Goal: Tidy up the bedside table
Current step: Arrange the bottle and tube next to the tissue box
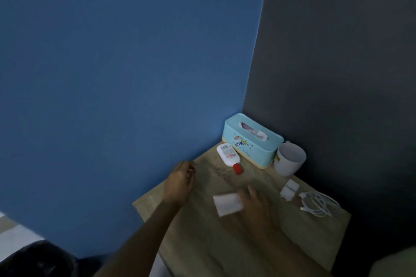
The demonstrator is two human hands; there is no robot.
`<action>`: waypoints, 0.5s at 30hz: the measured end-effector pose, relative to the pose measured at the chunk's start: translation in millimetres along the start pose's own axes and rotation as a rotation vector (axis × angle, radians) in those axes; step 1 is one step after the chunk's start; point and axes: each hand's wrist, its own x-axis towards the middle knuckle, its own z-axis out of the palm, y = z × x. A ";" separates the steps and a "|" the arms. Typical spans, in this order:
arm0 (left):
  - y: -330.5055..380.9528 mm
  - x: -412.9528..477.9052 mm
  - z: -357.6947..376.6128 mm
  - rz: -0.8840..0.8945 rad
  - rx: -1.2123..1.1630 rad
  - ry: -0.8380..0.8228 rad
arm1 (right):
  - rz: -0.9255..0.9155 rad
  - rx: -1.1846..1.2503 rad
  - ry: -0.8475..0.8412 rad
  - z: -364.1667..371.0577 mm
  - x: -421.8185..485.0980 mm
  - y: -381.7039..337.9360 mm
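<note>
From my seat the tidying looks barely under way, going by how things lie on the bedside table [225, 243]. A white bottle [227, 154] with a red cap lies on its side just in front of the tissue box [252, 141]. A white charger plug [289, 190] and a loose coil of white cable [317, 203] sit near the right edge, close together, though I cannot tell whether they are joined. A folded white paper [226, 204], perhaps a tissue, lies flat near the middle. The right hand [256, 204] is at that paper's right edge and touches or overlaps it. The hand is badly blurred, so I cannot tell whether the fingers are spread flat or closing on the sheet. The left hand [180, 181] hovers over the table's left edge by the blue wall, fingers curled inward. There is a small dark speck at the fingertips, and I cannot tell whether it pinches anything. My guess is that the paper goes first, and the bottle, plug and cable all wait to be stood up or put away. As for containers, the tissue box is tucked into the corner with a tissue showing in its top slot. The white mug [289, 161] stands just to its right, and I see nothing inside.
</note>
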 end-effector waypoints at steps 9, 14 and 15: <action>34.2 109.2 66.2 0.452 0.415 -0.440 | -0.010 -0.061 0.381 30.7 -43.0 33.9; 13.3 132.7 103.8 0.615 0.566 -0.548 | 0.066 0.093 0.296 25.6 -48.9 33.1; 11.7 132.3 105.5 0.659 0.558 -0.502 | 0.085 0.132 0.260 24.6 -49.9 33.4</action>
